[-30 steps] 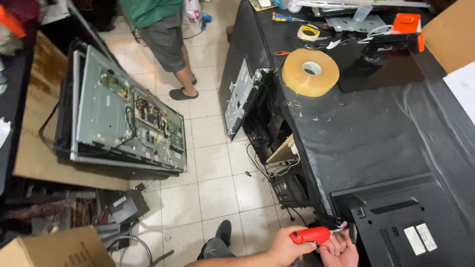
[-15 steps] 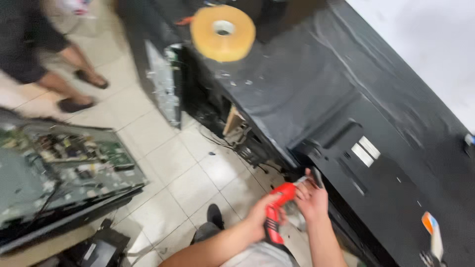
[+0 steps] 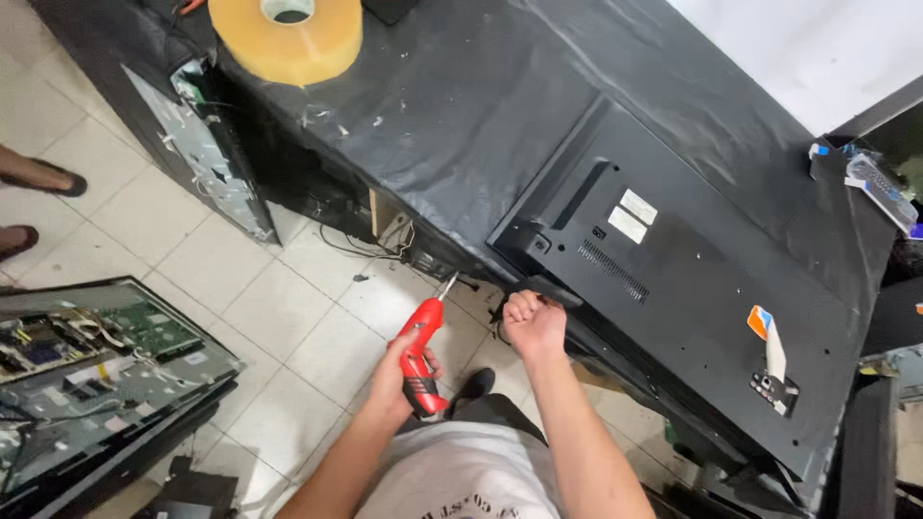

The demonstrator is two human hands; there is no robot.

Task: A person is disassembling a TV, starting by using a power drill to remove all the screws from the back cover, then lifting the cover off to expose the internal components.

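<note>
My left hand (image 3: 404, 370) grips a red electric screwdriver (image 3: 421, 351), its bit pointing up toward the table edge. My right hand (image 3: 532, 322) is closed in a fist at the near lower corner of a black television back cover (image 3: 692, 317), which lies face down on the black-covered table (image 3: 461, 125). What the fist holds is hidden. The cover carries white stickers and a vent grille.
A big roll of tan packing tape (image 3: 286, 37) stands at the table's far end. An opened television chassis with circuit boards (image 3: 96, 360) lies on the tiled floor at left. Another person's feet (image 3: 34, 202) stand at far left. A metal panel (image 3: 207, 154) leans against the table.
The view swung right and closer over the television back. My left hand pulled the screwdriver away from the cover corner, while my right hand stayed closed at that corner.
</note>
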